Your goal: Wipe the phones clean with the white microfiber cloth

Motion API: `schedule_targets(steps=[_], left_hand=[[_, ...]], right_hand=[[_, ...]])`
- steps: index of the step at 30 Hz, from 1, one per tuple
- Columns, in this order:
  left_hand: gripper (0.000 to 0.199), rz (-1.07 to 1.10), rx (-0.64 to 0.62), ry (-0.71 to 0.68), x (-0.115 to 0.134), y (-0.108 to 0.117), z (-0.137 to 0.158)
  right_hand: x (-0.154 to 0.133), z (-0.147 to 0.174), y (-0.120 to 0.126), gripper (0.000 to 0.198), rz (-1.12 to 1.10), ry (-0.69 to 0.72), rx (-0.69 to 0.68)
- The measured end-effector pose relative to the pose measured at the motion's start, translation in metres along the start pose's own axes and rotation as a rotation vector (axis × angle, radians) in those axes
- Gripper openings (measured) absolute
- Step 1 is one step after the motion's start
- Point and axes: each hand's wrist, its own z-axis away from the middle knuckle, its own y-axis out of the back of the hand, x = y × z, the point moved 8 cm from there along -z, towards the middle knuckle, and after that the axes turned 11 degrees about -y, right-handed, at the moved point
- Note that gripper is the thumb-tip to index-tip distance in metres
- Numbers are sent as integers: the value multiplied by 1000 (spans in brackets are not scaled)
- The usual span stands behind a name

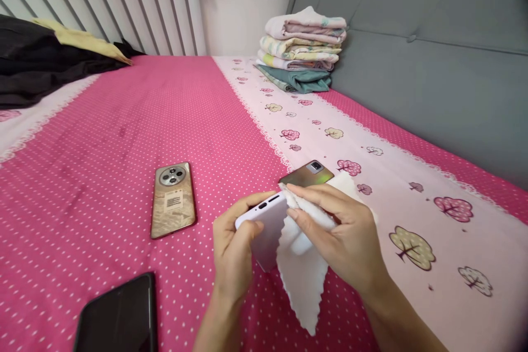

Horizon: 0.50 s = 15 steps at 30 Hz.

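Note:
My left hand is closed around a pale lilac smartphone, its thumb along the near side. The phone is tilted, and the end with the charging port and speaker slot points up toward me. A white cleaning cloth with a wavy edge is pinched between the thumb and fingers of my right hand. The cloth touches the right corner of the phone's upper end, and its loose point hangs down. Just beyond my hands lies another phone, back up and partly covered by the cloth and my fingers.
On the pink dotted bedspread to the left lie a gold-patterned phone and a black phone. Folded bedding is stacked against the grey headboard. Dark clothing lies far left, near a white radiator.

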Motion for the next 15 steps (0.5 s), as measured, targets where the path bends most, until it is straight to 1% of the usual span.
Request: schedule_targets(steps=[3,6,8,11,15], left_hand=[[29,-34,61,-24,4,3,-2],[29,-32,118,-19,4,6,-3],[28,-25,172,-20,3,10,-4],[28,3,258,-28,3,19,-5],[27,61,321,-5,0,26,-7]], right_hand=[[-1,1,-1,30,-5,13,2],[-2,2,-2,30,-7,21,15],[-1,3,-5,28,0,10,-2],[4,3,-13,25,34,-33,-72],[15,3,-20,25,135,-122,-174]])
